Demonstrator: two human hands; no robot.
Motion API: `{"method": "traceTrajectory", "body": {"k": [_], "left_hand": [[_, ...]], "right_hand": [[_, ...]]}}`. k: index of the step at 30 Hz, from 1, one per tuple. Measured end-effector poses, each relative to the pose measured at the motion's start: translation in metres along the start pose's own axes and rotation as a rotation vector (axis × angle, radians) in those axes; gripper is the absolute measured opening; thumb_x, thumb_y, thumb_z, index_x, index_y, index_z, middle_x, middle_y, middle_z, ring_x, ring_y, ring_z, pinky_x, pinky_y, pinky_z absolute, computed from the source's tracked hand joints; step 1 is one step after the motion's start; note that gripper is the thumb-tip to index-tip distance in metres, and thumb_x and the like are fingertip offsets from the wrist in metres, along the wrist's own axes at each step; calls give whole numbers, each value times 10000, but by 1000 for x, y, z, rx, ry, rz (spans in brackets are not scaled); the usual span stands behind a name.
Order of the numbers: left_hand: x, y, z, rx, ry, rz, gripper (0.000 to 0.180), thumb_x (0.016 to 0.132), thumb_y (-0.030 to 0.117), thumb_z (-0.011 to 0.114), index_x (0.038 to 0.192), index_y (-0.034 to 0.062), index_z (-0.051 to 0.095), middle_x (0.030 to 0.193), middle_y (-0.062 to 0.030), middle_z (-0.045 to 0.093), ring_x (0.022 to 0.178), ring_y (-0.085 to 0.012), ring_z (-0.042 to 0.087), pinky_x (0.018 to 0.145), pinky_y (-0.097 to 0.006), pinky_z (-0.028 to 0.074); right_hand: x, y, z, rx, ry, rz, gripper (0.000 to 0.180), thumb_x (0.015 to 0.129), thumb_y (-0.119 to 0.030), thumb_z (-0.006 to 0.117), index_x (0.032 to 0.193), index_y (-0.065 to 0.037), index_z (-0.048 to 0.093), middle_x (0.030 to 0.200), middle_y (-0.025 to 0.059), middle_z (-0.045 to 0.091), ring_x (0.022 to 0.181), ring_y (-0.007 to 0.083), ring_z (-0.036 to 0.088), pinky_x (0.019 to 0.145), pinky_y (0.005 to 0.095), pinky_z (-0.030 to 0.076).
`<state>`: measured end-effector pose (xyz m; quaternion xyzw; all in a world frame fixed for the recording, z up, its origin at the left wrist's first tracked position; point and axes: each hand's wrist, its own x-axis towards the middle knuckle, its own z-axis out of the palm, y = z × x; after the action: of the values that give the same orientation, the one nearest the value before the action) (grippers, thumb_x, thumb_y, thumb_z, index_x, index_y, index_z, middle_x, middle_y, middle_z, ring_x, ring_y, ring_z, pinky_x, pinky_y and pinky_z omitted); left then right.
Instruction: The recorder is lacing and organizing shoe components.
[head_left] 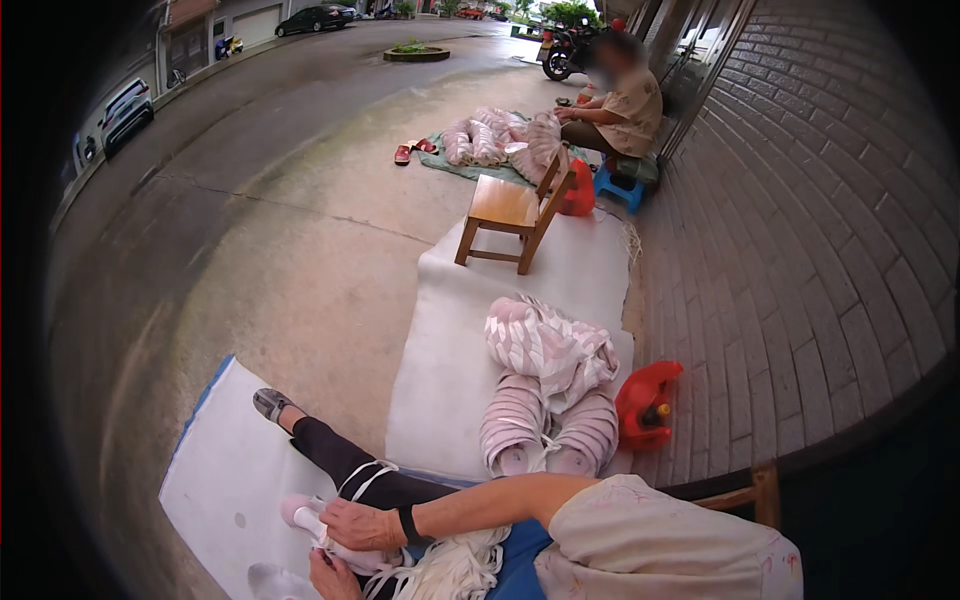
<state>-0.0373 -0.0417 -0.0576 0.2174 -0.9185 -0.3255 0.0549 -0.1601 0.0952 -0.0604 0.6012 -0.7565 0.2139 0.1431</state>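
Observation:
My right hand (360, 525), with a dark band at its wrist, reaches across my lap. Its fingers are closed on a pale pink piece wrapped with a white band (302, 513). Just below it, at the lower edge, my left hand (335, 577) is closed too; something small and dark shows at its fingers, too small to name. A heap of loose white strips (465, 565) lies on my lap beside the hands. More white strips (365, 474) loop over my dark-trousered leg (335, 455). My palms hide part of the pink piece.
Pink bundles wrapped in white (552, 345) stand on the white sheet (430, 350), beside a red container (645, 405). Beyond are a wooden chair (505, 203) and a seated person (625, 100) near more bundles (490, 135). A brick wall (790, 250) borders the right.

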Motion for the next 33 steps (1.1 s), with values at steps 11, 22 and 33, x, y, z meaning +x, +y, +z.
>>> {"method": "traceTrajectory", "body": {"k": [11, 22, 33], "left_hand": [[3, 5, 0, -70, -8, -25, 105, 890, 66, 486, 941, -14, 441, 745, -236, 598, 716, -415, 603, 647, -461, 454], [-16, -7, -16, -26, -17, 154, 340, 820, 285, 661, 957, 11, 514, 838, -200, 589, 786, -417, 599, 622, -438, 471], [1, 13, -15, -224, 46, -183, 181, 816, 48, 496, 991, 11, 474, 841, -273, 614, 840, -462, 592, 751, -510, 456]], "right_hand": [[-5, 11, 10, -8, -23, -75, 182, 783, -160, 539, 799, 4, 615, 858, 104, 535, 863, 233, 519, 755, 328, 408], [33, -47, -30, 683, -12, -94, 222, 756, -67, 574, 941, 26, 495, 944, 171, 493, 831, 330, 502, 752, 402, 423], [26, 0, -44, 636, -579, 256, 174, 873, -158, 558, 912, 9, 586, 786, 205, 598, 757, 372, 612, 675, 415, 483]]}}
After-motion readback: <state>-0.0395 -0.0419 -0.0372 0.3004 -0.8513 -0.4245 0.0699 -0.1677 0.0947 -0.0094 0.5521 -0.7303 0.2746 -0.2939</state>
